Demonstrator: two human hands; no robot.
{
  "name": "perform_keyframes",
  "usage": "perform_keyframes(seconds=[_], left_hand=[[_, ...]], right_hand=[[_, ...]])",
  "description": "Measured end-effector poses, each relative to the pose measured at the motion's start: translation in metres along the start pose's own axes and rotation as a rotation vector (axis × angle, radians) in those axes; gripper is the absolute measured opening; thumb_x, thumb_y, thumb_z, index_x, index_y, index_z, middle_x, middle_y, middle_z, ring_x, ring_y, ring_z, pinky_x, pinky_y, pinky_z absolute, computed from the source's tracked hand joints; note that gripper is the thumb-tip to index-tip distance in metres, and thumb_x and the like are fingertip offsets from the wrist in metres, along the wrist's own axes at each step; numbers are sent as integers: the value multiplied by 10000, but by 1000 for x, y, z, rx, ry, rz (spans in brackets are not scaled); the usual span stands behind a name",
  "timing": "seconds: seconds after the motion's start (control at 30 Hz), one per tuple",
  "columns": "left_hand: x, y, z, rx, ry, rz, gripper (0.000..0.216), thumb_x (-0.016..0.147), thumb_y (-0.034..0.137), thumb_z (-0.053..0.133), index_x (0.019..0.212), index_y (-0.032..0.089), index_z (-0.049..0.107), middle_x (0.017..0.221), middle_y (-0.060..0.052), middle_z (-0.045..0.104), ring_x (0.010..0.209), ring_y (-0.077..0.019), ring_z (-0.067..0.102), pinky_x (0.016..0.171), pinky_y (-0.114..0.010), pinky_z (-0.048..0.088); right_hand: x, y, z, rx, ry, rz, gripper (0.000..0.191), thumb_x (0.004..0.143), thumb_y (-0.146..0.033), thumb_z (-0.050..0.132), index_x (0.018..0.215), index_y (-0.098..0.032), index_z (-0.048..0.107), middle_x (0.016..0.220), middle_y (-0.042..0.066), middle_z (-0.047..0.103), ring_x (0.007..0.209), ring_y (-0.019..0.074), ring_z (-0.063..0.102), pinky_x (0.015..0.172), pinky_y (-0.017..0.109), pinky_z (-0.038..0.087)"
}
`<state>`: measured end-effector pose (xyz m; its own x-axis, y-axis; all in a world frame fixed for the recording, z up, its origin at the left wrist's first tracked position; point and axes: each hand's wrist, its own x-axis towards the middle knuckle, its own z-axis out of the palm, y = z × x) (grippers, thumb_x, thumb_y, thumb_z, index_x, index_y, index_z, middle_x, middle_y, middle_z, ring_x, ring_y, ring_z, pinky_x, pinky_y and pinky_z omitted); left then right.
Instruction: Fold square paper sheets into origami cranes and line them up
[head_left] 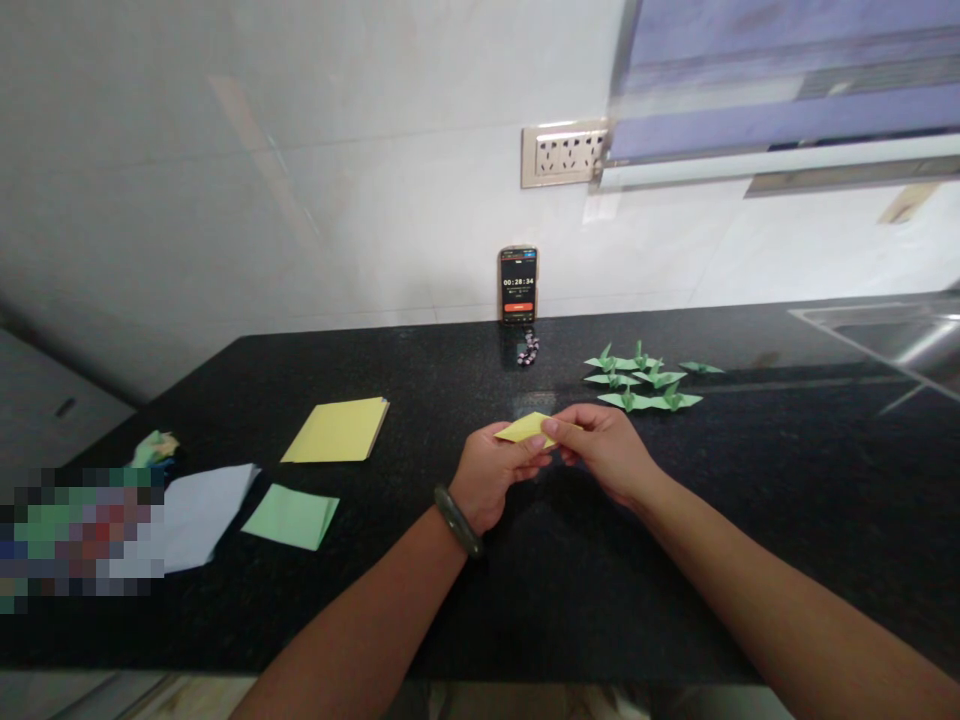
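Both my hands hold a small folded yellow paper (525,428) just above the black countertop (480,600). My left hand (491,475), with a dark bracelet on its wrist, pinches the paper's left part from below. My right hand (604,450) pinches its right end between thumb and fingers. Several finished green paper cranes (645,380) lie on the counter just beyond my right hand.
A stack of yellow paper sheets (337,430), a green sheet (291,517) and pale blue sheets (202,512) lie at the left. A crumpled paper (154,448) sits farther left. A phone (518,285) showing a timer leans on the wall. A sink (892,335) is at the right.
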<state>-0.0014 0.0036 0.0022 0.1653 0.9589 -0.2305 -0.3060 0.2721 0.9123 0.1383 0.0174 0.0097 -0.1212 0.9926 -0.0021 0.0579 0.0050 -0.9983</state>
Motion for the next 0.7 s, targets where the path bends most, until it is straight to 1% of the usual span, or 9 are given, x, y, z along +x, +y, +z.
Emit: perform_keyframes(seconds=[0.13,0.2,0.27,0.37,0.43,0.5,0.6,0.7], left_hand=[[-1,0,2,25,63,115,310,573,176,736,808,112,545,662,-30,663,534,-108,619,513,-194,467],[-3,2,3,61,59,157,309,564,170,737,792,121,535,613,-9,649,503,-107,608,502,-200,468],[-5,4,3,96,40,182,302,558,165,736,783,124,540,582,7,634,481,-103,595,494,-202,466],[-6,4,3,95,18,200,347,556,164,737,839,129,541,555,24,620,482,-101,588,510,-206,466],[-4,4,1,60,28,200,409,560,181,741,907,134,529,552,29,619,500,-97,586,534,-208,466],[-1,3,-1,4,44,179,422,566,207,743,923,131,532,600,16,633,532,-91,586,552,-206,464],[2,3,-3,-51,30,138,317,585,237,733,823,111,567,696,-15,643,578,-81,581,560,-196,457],[2,4,-3,-47,24,136,261,581,216,737,750,107,569,672,-6,623,575,-72,566,543,-180,439]], right_hand=[[0,1,-2,-6,-20,1,272,650,-401,661,653,-139,593,543,-22,540,450,66,430,438,206,350],[-1,1,-3,-12,-54,-7,268,656,-400,654,688,-139,600,575,-16,551,461,68,432,435,204,346],[-1,1,-3,-25,-80,-21,264,659,-396,649,679,-136,605,569,-16,547,460,67,423,430,204,335],[-1,0,-2,-19,-32,-32,268,632,-387,663,583,-136,585,508,-30,506,448,67,402,427,206,320],[-1,-1,-2,11,20,-22,264,604,-383,681,571,-138,588,499,-33,502,451,72,409,426,207,319],[-1,-1,-1,25,44,-18,253,594,-374,691,578,-139,599,505,-33,510,457,75,418,428,207,322],[-1,0,-1,13,-1,-35,243,632,-375,668,603,-141,610,516,-31,513,464,76,423,429,205,327],[-1,2,-1,6,-59,-60,241,669,-386,643,662,-147,613,548,-27,526,475,80,437,429,205,334]])
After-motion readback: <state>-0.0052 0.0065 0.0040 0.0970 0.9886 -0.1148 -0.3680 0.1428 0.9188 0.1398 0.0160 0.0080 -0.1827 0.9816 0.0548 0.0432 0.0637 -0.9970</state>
